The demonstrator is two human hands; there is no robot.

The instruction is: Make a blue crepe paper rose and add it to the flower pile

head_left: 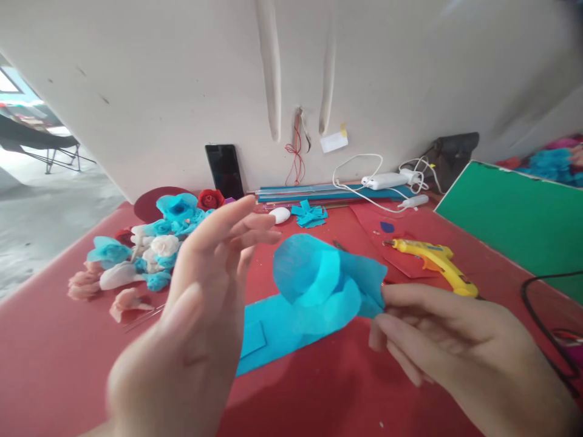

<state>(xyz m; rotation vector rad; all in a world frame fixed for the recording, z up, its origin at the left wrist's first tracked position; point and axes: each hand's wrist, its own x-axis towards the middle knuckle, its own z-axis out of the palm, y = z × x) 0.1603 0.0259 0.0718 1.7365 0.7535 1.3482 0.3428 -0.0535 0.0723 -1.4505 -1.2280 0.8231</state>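
Observation:
A blue crepe paper flower with wide, thin petals is pinched at its base by my right hand, fingers closed. To its left, my left hand is raised with the fingers stretched out and nothing in them; it is slightly blurred. Below the flower a blue paper strip lies on the red table, with a small folded blue piece on top. My left hand covers the strip's left end.
Finished paper flowers are heaped at the left. A yellow glue gun lies at the right, near a green board. Cut blue paper pieces, a phone and a white power adapter sit along the wall.

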